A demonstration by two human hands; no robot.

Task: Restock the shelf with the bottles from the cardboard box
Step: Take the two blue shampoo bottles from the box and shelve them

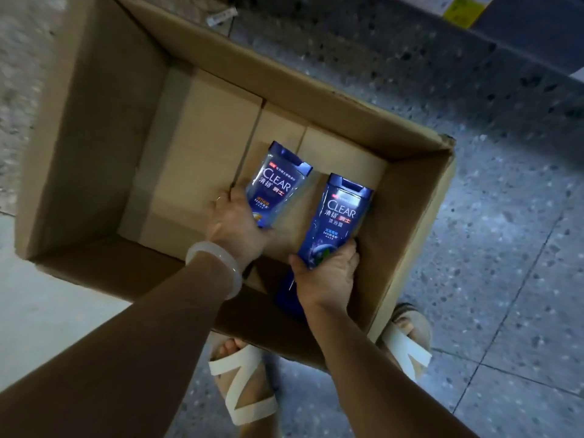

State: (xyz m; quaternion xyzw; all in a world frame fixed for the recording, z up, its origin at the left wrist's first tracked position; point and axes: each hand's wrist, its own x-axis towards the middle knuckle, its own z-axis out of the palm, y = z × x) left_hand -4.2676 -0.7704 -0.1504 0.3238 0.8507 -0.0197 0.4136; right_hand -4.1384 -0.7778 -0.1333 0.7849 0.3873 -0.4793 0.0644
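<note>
Each hand has a blue Clear bottle: left hand [235, 222] wraps the paler one [275, 181], right hand [328, 273] the darker one [338, 216], near the cardboard box's [94, 128] right end. I'd lift straight up, caps clear of the wall.

Inside the cardboard box [104, 128], the left hand [235, 221] and right hand [328, 273] each grip a blue bottle [278, 181], [339, 216].
</note>
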